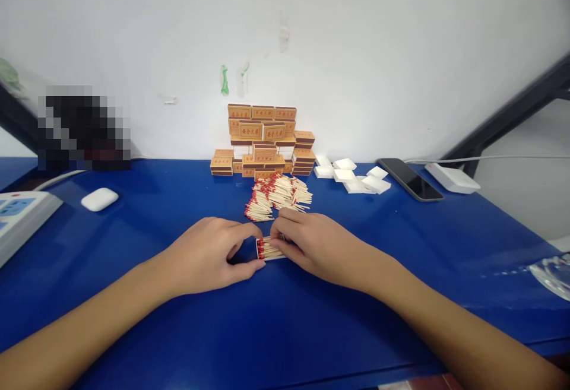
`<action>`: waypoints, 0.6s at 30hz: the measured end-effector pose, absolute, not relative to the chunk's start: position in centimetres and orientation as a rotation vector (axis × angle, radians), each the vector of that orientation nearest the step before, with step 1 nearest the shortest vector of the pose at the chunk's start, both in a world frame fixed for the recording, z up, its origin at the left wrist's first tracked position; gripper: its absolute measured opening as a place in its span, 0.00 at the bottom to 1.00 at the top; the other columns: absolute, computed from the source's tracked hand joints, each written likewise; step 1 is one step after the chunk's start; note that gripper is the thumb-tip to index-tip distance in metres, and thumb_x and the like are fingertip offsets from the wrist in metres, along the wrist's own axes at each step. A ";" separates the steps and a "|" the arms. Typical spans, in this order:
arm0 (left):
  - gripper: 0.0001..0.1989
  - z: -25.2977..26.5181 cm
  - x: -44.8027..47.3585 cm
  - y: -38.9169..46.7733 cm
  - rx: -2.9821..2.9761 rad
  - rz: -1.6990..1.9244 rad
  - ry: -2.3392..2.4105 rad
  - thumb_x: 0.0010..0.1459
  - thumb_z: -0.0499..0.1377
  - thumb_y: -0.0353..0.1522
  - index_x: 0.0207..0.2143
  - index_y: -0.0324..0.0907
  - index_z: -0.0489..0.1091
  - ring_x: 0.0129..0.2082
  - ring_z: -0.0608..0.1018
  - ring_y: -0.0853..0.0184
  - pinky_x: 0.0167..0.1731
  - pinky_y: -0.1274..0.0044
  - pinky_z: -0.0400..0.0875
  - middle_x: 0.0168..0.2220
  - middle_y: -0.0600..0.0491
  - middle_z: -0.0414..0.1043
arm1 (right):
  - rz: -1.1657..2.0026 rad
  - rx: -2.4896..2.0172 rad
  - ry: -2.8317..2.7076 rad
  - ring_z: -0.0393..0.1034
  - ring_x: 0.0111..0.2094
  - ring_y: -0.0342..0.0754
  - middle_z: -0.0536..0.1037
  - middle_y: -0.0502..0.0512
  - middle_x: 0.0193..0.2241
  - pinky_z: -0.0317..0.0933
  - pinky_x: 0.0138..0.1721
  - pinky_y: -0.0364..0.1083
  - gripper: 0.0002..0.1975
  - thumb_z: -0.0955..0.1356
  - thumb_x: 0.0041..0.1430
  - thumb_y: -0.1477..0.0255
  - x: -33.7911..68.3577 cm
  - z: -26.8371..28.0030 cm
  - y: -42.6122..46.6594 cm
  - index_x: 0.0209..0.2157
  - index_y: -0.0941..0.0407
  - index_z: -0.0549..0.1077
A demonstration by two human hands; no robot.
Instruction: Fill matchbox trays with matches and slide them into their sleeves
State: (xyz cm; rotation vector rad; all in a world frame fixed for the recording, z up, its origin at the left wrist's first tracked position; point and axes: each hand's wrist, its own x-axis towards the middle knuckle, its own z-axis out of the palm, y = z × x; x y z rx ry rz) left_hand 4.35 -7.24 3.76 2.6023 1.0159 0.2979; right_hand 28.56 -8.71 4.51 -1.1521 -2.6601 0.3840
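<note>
A small white matchbox tray (257,250) lies on the blue table in front of me, filled with red-headed matches (267,249). My left hand (211,256) grips the tray's left end between thumb and index finger. Over the tray's right part, my right hand (318,241) is closed, its thumb and fingertips pinched on matches; that end of the tray is hidden beneath it. Just behind the hands is a loose heap of matches (282,191), red heads mostly to the left.
Stacked matchboxes (262,114) stand against the wall behind the heap. Several empty white trays (345,175) lie right of them, then a phone (409,179) and a white box (453,178). A white earbud case (100,199) and a power strip (27,218) are at left.
</note>
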 end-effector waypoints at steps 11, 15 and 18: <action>0.10 3.9 4.5 -7.3 2.607 0.292 1.022 0.62 0.63 0.40 0.39 0.43 0.75 0.21 0.70 0.71 0.24 0.78 0.57 0.23 0.60 0.68 | 0.335 -1.099 -2.626 0.68 0.34 0.45 0.75 0.56 0.40 0.57 0.34 0.45 0.07 0.64 0.72 0.75 28.7 4.4 -8.8 0.42 0.58 0.74; 0.10 3.9 4.4 -7.3 2.603 0.285 1.030 0.62 0.63 0.41 0.39 0.44 0.75 0.21 0.70 0.71 0.24 0.77 0.57 0.23 0.60 0.68 | 0.338 -1.095 -2.620 0.67 0.32 0.44 0.75 0.55 0.40 0.57 0.34 0.44 0.07 0.65 0.71 0.75 28.7 4.3 -8.7 0.40 0.58 0.75; 0.11 3.9 4.4 -7.3 2.599 0.277 1.039 0.62 0.63 0.41 0.40 0.44 0.75 0.22 0.70 0.70 0.24 0.77 0.57 0.23 0.60 0.68 | 0.338 -1.086 -2.618 0.67 0.32 0.43 0.74 0.55 0.39 0.56 0.33 0.44 0.06 0.65 0.70 0.76 28.8 4.2 -8.6 0.39 0.59 0.75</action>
